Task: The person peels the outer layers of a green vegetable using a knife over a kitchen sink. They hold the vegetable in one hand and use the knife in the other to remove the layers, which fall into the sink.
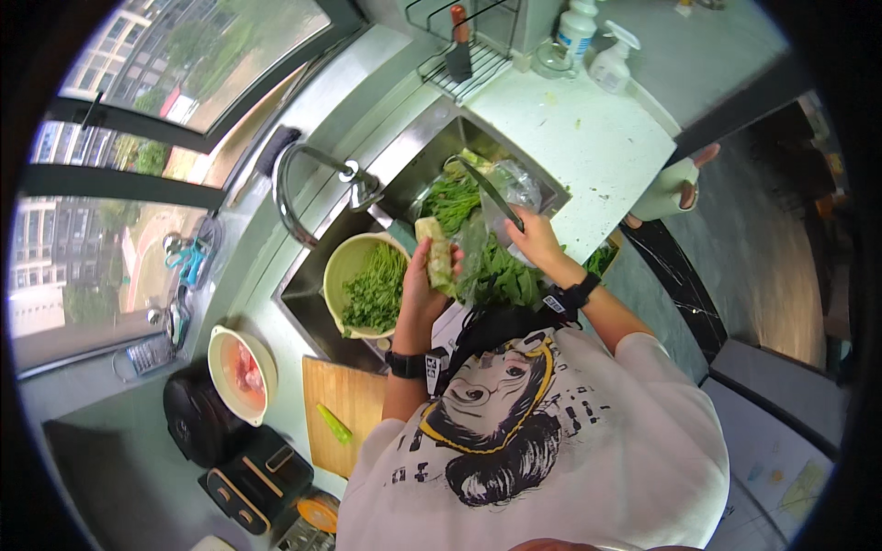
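My left hand grips a thick, pale green stem vegetable, held above the divider of a double steel sink. In my right hand is a kitchen knife, its blade pointing up and left over the right basin, apart from the stem. Leafy greens and a clear plastic bag lie close beneath my right hand. More thin green stalks rest in that basin. A pale colander with green herbs stands in the left basin, beside my left hand.
Left of the sink are a wooden cutting board with a green pepper, a bowl of raw meat and a black appliance. The curved faucet stands behind. A wire rack and spray bottle are at the back right.
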Tool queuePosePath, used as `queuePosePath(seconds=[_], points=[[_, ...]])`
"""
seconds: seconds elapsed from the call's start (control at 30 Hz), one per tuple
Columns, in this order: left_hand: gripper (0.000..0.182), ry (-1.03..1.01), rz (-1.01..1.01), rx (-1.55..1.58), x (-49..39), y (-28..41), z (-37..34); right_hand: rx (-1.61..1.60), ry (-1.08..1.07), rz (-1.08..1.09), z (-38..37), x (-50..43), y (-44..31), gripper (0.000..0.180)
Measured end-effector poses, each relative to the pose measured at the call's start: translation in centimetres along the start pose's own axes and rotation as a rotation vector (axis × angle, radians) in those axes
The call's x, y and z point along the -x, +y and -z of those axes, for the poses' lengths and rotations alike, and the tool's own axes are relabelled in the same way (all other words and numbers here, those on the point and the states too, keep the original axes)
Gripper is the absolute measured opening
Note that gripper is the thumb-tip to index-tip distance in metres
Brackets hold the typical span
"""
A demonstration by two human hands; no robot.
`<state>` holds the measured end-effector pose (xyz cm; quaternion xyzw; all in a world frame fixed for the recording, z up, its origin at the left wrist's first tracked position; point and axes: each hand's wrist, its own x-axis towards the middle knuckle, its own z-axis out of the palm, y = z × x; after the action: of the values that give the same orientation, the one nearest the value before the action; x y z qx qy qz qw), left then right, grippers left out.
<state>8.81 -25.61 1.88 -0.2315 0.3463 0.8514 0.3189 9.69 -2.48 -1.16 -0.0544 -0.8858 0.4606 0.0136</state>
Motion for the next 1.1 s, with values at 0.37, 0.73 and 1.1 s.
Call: queuePosePath(seconds=[0.37, 0.73, 1.1], points=[[0.054, -0.171, -0.175, 0.145, -0.6, -2.2, 1.1, 0.229, -0.017, 0.692, 0.0, 4.6, -8.3, 0.076], [0.050, -0.045, -0.255, -0.138, -0.2, -2.1, 0.4, 0.293, 0.017, 0.675, -0.7, 3.1, -5.9, 0.075], [0.041, -0.071, -0.042, 0.041, -0.8, -0.1, -0.5, 0.075, 0.098, 0.273, -1.9, -0.4, -3.1, 0.036]])
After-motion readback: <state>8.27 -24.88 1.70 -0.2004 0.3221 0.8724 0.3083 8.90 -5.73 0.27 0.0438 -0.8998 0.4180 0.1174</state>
